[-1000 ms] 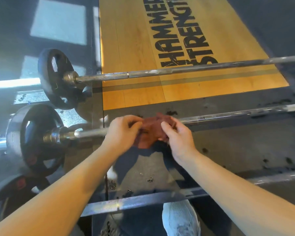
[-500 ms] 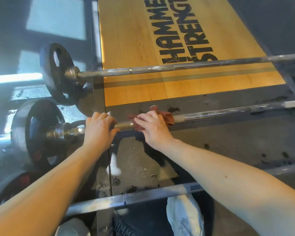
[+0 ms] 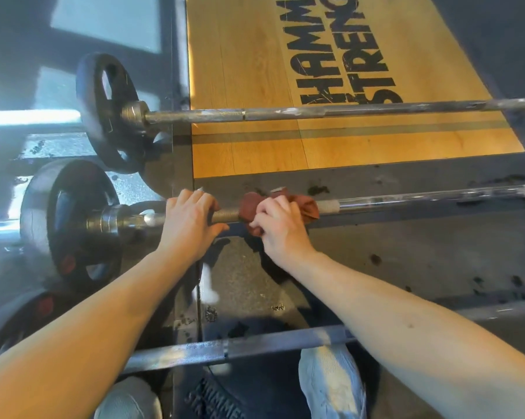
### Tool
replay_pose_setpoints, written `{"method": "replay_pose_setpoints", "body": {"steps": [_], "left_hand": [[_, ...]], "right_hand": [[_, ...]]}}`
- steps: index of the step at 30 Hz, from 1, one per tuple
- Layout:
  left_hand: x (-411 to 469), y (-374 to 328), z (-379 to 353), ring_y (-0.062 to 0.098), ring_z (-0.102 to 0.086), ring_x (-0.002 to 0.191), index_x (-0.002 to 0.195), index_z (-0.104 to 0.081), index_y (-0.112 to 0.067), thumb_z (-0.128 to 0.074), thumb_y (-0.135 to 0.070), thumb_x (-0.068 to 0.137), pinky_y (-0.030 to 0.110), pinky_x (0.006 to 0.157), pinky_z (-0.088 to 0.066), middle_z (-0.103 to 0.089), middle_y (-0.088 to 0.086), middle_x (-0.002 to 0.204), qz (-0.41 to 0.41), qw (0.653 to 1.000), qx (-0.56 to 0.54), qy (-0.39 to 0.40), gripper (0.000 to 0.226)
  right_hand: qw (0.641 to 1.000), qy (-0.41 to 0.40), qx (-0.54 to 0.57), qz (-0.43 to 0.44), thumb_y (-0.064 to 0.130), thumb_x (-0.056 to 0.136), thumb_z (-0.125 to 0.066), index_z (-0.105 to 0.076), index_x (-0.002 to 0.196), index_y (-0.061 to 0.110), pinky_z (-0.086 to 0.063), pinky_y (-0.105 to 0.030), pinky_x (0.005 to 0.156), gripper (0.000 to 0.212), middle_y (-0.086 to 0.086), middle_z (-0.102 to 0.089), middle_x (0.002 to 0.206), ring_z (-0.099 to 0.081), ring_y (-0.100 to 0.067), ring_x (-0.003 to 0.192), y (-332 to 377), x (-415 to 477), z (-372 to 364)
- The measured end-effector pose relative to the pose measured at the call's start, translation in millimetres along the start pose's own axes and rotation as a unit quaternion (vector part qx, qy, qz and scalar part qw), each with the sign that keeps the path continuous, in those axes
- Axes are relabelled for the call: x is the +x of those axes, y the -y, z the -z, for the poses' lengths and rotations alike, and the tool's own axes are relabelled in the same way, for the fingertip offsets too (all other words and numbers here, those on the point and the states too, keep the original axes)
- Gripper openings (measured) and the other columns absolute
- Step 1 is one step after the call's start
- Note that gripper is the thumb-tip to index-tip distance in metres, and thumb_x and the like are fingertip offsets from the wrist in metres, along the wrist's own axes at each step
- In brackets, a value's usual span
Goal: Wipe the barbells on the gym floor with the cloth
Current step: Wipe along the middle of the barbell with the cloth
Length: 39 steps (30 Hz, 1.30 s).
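We held the rust-red crumpled cloth point(image 3: 306, 207) wrapped over the middle barbell point(image 3: 406, 201), a long steel bar lying on the dark rubber gym floor point(image 3: 406, 255) just in front of the yellow wooden lifting platform point(image 3: 255, 71). Our right hand point(image 3: 280, 229) gripped the cloth, its fingers point(image 3: 270, 211) curled round the fabric and the shaft beneath. Our left hand point(image 3: 191, 225) sat just beside it on the bare knurled section point(image 3: 228, 213), fingers point(image 3: 194, 201) hooked over the top of the bar, near the other hand but not touching it.

We judged the bar heavy and rigid. With the dark round weight plates point(image 3: 70, 219) on its left end it would not lift easily, though it might roll on them, so a steadying grip on bare steel made sense. The cloth was soft and light and would mould to the shaft. We expected it to drag on the rough knurling and slide freely on the smooth chrome further right. The best hold was to close the cloth fully round the shaft.

The far grey barbell point(image 3: 315, 111) lay across the platform, and the near grey barbell point(image 3: 224, 349) lay by our pale shoe point(image 3: 330, 382). We could not tell whether either had been wiped.
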<state>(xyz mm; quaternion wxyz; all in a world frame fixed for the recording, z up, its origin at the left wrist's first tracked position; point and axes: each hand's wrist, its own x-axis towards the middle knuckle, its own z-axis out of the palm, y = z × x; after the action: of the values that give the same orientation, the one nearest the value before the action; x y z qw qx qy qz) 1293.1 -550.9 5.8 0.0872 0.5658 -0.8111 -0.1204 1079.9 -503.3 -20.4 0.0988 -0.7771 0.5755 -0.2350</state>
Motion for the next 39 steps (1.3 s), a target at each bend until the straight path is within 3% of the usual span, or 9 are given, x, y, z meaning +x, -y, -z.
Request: {"method": "replay_pose_setpoints", "body": {"steps": [5, 9, 14, 17, 20, 26, 30, 35, 39], "left_hand": [[5, -1, -9, 0.024, -0.050, 0.101, 0.100, -0.061, -0.021, -0.083, -0.050, 0.074, 0.040, 0.087, -0.034, -0.061, -0.003, 0.101, -0.030, 0.999, -0.020, -0.009, 0.045], [5, 0, -13, 0.021, -0.050, 0.100, 0.100, -0.059, -0.023, -0.081, -0.052, 0.076, 0.037, 0.089, -0.034, -0.055, -0.008, 0.099, -0.029, 0.999, -0.030, -0.014, 0.043], [8, -1, -12, 0.018, -0.051, 0.091, 0.099, -0.058, -0.021, -0.083, -0.046, 0.077, 0.035, 0.085, -0.042, -0.045, -0.012, 0.094, -0.035, 0.997, -0.063, -0.006, 0.042], [8, -3, -10, 0.013, -0.046, 0.083, 0.099, -0.058, -0.019, -0.085, -0.044, 0.076, 0.030, 0.072, -0.042, -0.046, -0.011, 0.093, -0.037, 0.997, -0.074, 0.003, 0.043], [11, -2, -11, 0.017, -0.054, 0.082, 0.099, -0.059, -0.018, -0.084, -0.045, 0.078, 0.032, 0.066, -0.047, -0.051, -0.009, 0.093, -0.045, 0.996, -0.073, 0.011, 0.042], [18, 0, -6, 0.020, -0.055, 0.077, 0.086, -0.053, -0.020, -0.082, -0.049, 0.078, 0.038, 0.066, -0.052, -0.054, -0.007, 0.089, -0.045, 0.994, -0.090, 0.051, 0.042], [32, 0, 6, 0.019, -0.054, 0.078, 0.082, -0.050, -0.022, -0.084, -0.052, 0.074, 0.034, 0.065, -0.042, -0.053, -0.007, 0.083, -0.047, 0.990, -0.087, 0.102, 0.046], [34, -1, 4, 0.019, -0.055, 0.079, 0.087, -0.051, -0.021, -0.082, -0.055, 0.076, 0.035, 0.065, -0.044, -0.055, -0.006, 0.088, -0.037, 0.992, -0.062, 0.102, 0.047], [31, -3, 5, 0.017, -0.054, 0.081, 0.089, -0.050, -0.024, -0.081, -0.055, 0.077, 0.036, 0.070, -0.048, -0.054, -0.008, 0.092, -0.028, 0.992, -0.057, 0.112, 0.045]], "right_hand": [[0.996, -0.042, -0.050, -0.061, -0.005, 0.074, -0.081, -0.072, 0.078, 0.014, -0.035, -0.041, 0.070, 0.022, -0.002, -0.059, 0.091, -0.048, -0.026, 0.091, -72, -35, 43], [0.992, -0.053, -0.035, -0.113, 0.000, 0.075, -0.085, -0.072, 0.076, 0.013, -0.039, -0.046, 0.069, 0.018, -0.001, -0.056, 0.091, -0.047, -0.024, 0.091, -53, -28, 30], [1.000, -0.020, 0.024, -0.001, -0.002, 0.077, -0.082, -0.073, 0.077, 0.013, -0.039, -0.044, 0.069, 0.017, -0.001, -0.062, 0.091, -0.050, -0.026, 0.093, -15, 2, 9], [0.999, 0.005, 0.022, 0.036, 0.011, 0.082, -0.081, -0.075, 0.093, 0.013, -0.042, -0.047, 0.082, 0.013, -0.004, -0.065, 0.116, -0.049, -0.026, 0.110, -20, 4, 18], [0.999, 0.023, -0.034, 0.023, 0.018, 0.086, -0.077, -0.073, 0.119, 0.018, -0.036, -0.047, 0.094, 0.033, -0.006, -0.059, 0.138, -0.047, -0.031, 0.125, -49, -15, 40], [0.998, -0.021, 0.020, -0.061, 0.011, 0.086, -0.079, -0.074, 0.121, 0.012, -0.043, -0.054, 0.100, 0.035, -0.009, -0.064, 0.129, -0.049, -0.031, 0.120, -79, -21, 56], [0.998, -0.033, 0.061, -0.008, 0.010, 0.081, -0.083, -0.076, 0.113, 0.007, -0.040, -0.037, 0.103, 0.033, -0.011, -0.065, 0.121, -0.050, -0.028, 0.116, -44, -6, 35], [0.994, 0.032, 0.035, 0.097, -0.014, 0.073, -0.071, -0.072, 0.110, 0.003, -0.047, -0.048, 0.083, 0.040, -0.016, -0.062, 0.114, -0.050, -0.033, 0.106, -16, 14, 12], [0.999, 0.012, 0.000, 0.040, 0.001, 0.082, -0.076, -0.071, 0.109, 0.001, -0.047, -0.047, 0.093, 0.027, -0.016, -0.062, 0.113, -0.049, -0.033, 0.106, -74, -6, 48]]}}
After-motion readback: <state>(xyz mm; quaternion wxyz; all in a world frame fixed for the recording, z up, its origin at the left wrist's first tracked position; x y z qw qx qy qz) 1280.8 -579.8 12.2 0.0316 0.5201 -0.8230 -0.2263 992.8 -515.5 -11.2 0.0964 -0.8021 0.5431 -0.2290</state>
